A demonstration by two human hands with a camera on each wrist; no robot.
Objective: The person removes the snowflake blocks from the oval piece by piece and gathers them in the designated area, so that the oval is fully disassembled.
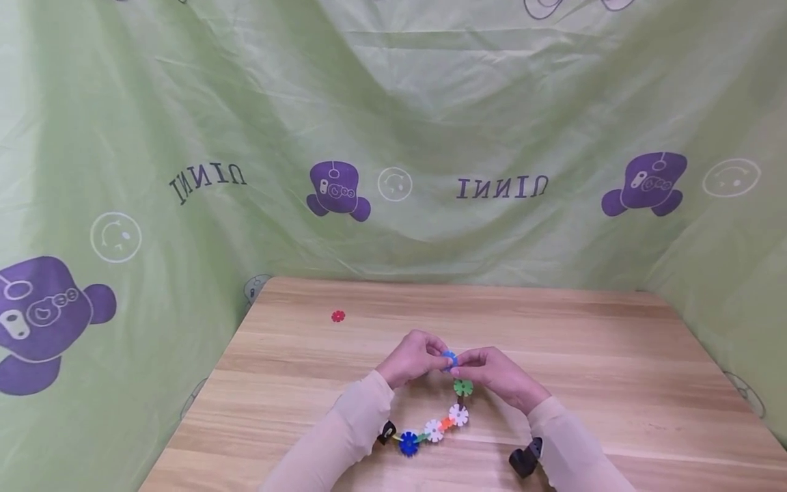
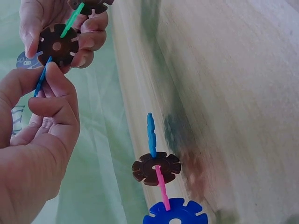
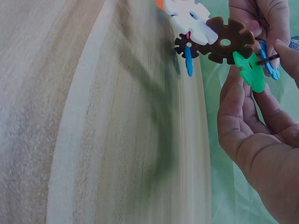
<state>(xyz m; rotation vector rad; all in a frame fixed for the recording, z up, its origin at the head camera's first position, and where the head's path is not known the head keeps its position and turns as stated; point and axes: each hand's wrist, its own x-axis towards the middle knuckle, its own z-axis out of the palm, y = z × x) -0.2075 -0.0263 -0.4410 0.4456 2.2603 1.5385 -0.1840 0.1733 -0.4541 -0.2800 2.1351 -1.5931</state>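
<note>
My left hand (image 1: pixel 413 359) pinches a light blue notched disc (image 2: pixel 42 79) between thumb and finger. Its edge meets a brown notched disc (image 2: pixel 57 44), which my right hand (image 1: pixel 496 374) holds between thumb and fingers. From that brown disc hangs a chain of interlocked flower-shaped discs: a green disc (image 3: pixel 250 72), another brown disc (image 3: pixel 229 39), a white disc (image 1: pixel 458 415), an orange disc (image 1: pixel 447 424), a second white disc (image 1: pixel 433 430) and a dark blue disc (image 1: pixel 408 444). The chain's other end shows a pink disc (image 2: pixel 162 186) and a light blue disc (image 2: pixel 151 135).
A loose red disc (image 1: pixel 338 316) lies toward the back left of the wooden table (image 1: pixel 553 328). Green printed cloth (image 1: pixel 430 239) hangs around the table's back and sides. Black wrist cameras (image 1: pixel 525 461) sit by both sleeves.
</note>
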